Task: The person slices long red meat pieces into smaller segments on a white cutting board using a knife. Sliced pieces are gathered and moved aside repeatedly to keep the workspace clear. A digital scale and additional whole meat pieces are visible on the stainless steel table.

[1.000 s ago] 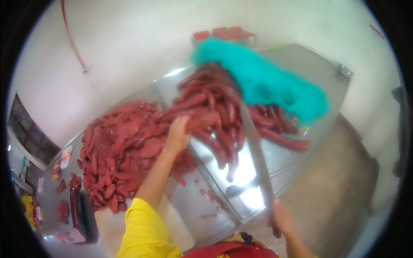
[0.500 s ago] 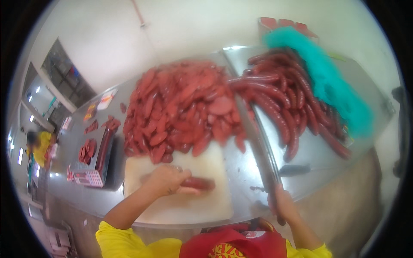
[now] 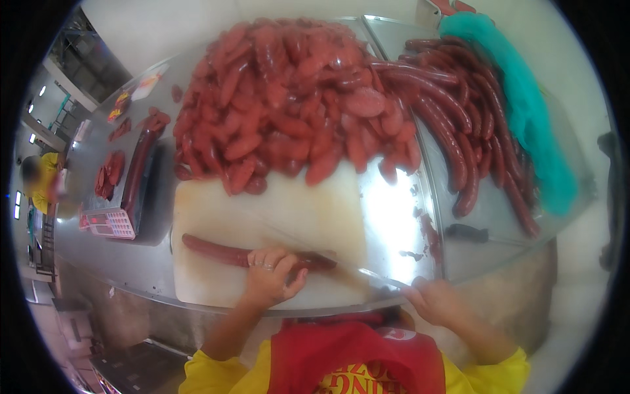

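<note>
On the white cutting board (image 3: 203,207), a long reddish-brown sausage (image 3: 213,247) lies crosswise. My left hand (image 3: 270,272) wraps its fingers around the sausage near its right end. My right hand (image 3: 433,301), just off the board's right edge, grips a knife (image 3: 382,278); its handle is hidden in my fist. The long blade points left, over the sausage's right end, and is partly blurred, so I cannot tell whether it touches. A big heap of slanted sausage slices (image 3: 275,111) rises behind the board and reaches onto its far edge.
Whole sausages (image 3: 453,141) lie piled at the right beside a crumpled green plastic sheet (image 3: 528,125). Another knife with a black handle (image 3: 467,232) rests on the metal table (image 3: 157,272). A scale (image 3: 110,222) at the left carries a sausage and slices. A person in yellow (image 3: 46,177) is far left.
The knife has swung down from pointing away to lying leftward over the sausage. My left hand has moved slightly right and down along with the sausage. The head view has tilted downward.
</note>
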Available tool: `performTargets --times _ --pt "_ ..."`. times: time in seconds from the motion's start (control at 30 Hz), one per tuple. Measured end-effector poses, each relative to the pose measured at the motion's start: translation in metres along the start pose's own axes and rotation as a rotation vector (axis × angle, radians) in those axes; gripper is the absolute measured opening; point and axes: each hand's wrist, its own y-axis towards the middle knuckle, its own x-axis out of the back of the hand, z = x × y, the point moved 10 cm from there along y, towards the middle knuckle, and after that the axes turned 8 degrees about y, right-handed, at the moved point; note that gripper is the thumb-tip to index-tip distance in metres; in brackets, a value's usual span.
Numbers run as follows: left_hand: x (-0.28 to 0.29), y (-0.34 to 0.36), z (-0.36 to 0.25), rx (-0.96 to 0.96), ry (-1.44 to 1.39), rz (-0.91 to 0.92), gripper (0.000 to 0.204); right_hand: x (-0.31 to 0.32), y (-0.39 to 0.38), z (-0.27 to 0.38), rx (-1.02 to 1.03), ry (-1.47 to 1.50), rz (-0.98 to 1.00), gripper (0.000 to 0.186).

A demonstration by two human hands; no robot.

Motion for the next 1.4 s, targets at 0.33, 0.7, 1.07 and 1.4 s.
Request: performTargets --times 0.33,0.7,1.07,1.4 --pt "-0.004 -0.004 0.002 -0.055 -0.133 -0.122 0.025 0.019 -0.015 0.000 -0.071 -0.188 0.132 0.063" --pt "0.006 -0.006 0.001 -0.004 -0.039 -0.101 0.030 -0.024 0.036 0.050 0.071 0.032 0.136 0.064" --pt "-0.001 -0.007 0.012 0.028 -0.170 -0.111 0.030 -0.054 0.057 0.067 0.101 0.023 0.104 0.061" --pt "0.007 -0.015 0.025 0.096 -0.108 -0.098 0.032 -0.021 -0.005 0.042 0.013 0.033 0.161 0.063"
